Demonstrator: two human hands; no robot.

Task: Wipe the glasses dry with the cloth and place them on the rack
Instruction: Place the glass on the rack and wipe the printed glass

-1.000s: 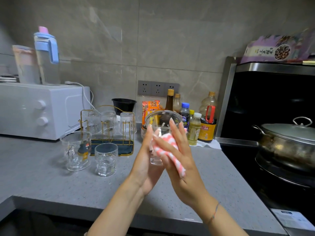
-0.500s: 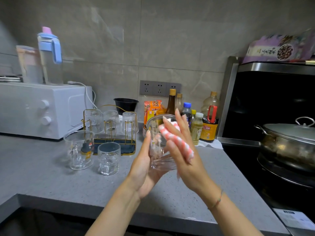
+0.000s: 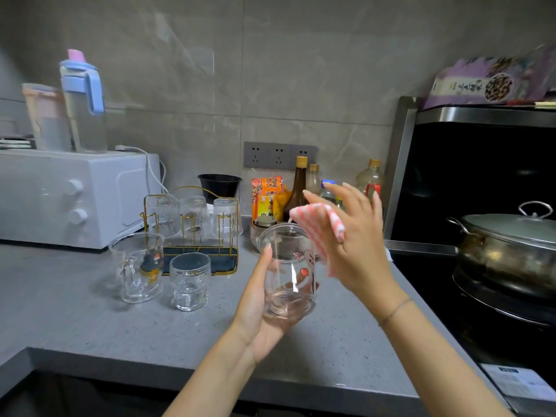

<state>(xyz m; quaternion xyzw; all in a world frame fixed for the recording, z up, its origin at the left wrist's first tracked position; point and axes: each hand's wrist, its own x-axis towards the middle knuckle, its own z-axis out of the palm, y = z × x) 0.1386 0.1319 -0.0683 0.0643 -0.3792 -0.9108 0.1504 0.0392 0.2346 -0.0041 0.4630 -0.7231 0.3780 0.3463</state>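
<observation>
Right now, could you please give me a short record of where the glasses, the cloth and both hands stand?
In hand: clear printed glass, upright, gripped at its base by the left hand
Cloth: pink-and-white checked cloth, held by the right hand at the glass's rim
Rack: gold wire rack, three ribbed glasses upside down on it
Waiting: clear mushroom-print mug and textured clear tumbler, upright on the grey speckled counter before the rack

Bottles (image 3: 298,188) partly behind the blurred right hand (image 3: 356,245); pot (image 3: 508,251) partly off-frame right.
</observation>
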